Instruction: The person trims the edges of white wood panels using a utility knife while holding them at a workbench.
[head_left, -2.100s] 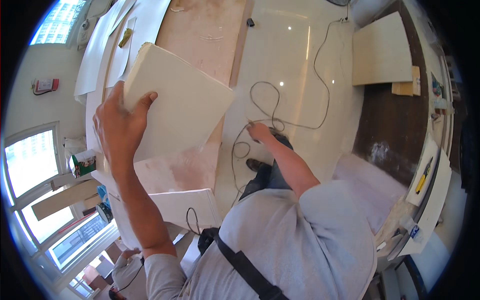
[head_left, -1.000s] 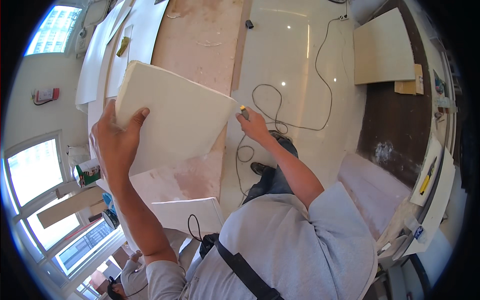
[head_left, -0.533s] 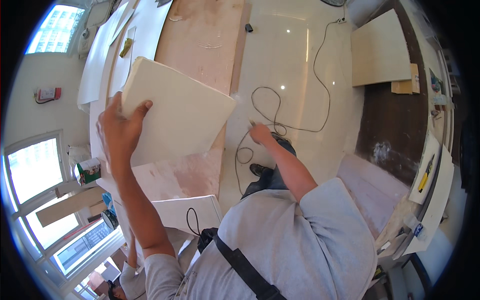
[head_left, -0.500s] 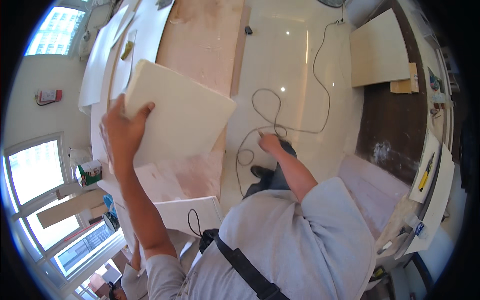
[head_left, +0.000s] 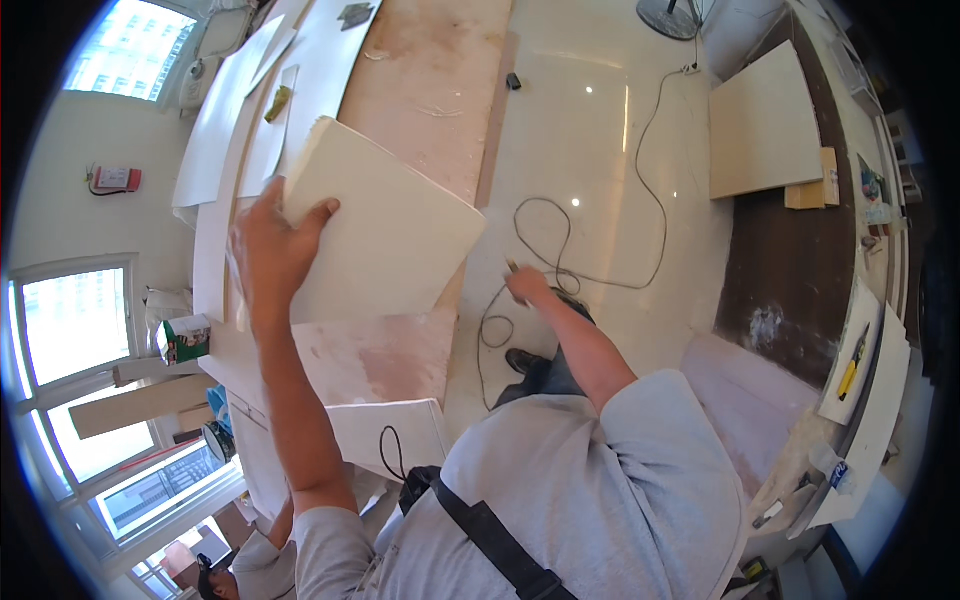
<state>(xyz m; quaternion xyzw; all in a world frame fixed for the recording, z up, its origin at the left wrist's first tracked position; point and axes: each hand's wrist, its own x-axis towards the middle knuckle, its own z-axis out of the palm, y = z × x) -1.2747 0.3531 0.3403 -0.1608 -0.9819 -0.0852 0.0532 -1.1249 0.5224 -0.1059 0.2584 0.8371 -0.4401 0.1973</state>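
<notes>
My left hand grips the left edge of a cream-coloured board, thumb on its top face and fingers round its side. The board is tilted over a long work table with a stained pinkish top. To the right, over the floor, my right hand is closed on a thin, short thing whose tip sticks out past the fingers. Its kind is too small to make out. A gap separates this hand from the board's right corner.
White sheets and a yellow-green piece lie on the table's far left. A dark cable loops over the shiny floor. On the right stand a leaning panel and a bench with a yellow cutter. Another person is at lower left.
The whole view has shifted slightly, so the scene sits lower and further right. My right hand has moved a little left, toward the board. My left hand keeps its grip on the board.
</notes>
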